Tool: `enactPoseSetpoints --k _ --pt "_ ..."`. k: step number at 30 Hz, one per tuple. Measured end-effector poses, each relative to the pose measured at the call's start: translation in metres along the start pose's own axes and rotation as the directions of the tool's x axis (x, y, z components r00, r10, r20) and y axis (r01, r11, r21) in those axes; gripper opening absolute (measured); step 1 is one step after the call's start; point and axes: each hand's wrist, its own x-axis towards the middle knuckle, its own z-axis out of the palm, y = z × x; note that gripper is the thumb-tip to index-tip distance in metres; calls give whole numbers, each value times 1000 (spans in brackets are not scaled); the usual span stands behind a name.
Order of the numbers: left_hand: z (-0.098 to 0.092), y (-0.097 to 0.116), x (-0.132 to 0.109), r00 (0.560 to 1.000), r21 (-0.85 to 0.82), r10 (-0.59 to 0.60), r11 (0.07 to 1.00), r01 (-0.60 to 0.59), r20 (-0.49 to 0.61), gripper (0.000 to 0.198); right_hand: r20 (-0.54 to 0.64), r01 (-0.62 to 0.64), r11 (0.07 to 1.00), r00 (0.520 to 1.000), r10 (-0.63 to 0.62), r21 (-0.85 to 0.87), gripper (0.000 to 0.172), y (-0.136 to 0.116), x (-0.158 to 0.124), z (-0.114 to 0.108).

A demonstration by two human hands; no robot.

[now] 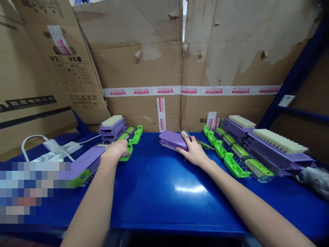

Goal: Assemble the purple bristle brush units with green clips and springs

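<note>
My right hand (192, 151) grips the near-right end of a purple brush (171, 138), thumb along the front side and fingers over the top. The brush lies flat on the blue table with pale bristles underneath. A clear and green part (204, 144) lies just behind that hand. My left hand (115, 150) is closed at a bright green plastic piece (129, 152), its fingertips partly hidden. Beside the left wrist lies a long purple body with a green end (83, 176). More green pieces (136, 137) stand in a row behind the left hand.
Purple brush parts are stacked at the left (111, 132) and right (277, 151). Rows of green pieces (219, 149) and clear-green parts (240, 151) line the right. A white power strip (66, 149) with cables sits left. Cardboard (141, 68) walls the back.
</note>
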Motion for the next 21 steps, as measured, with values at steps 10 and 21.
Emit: enactPoseSetpoints --k 10,21 --pt "4 5 1 993 -30 4 1000 -7 -119 45 7 -4 1000 1000 4 1 66 0 0 1" --pt "4 9 -2 985 -41 5 999 -13 -172 57 8 13 1000 1000 -13 -2 69 0 0 0"
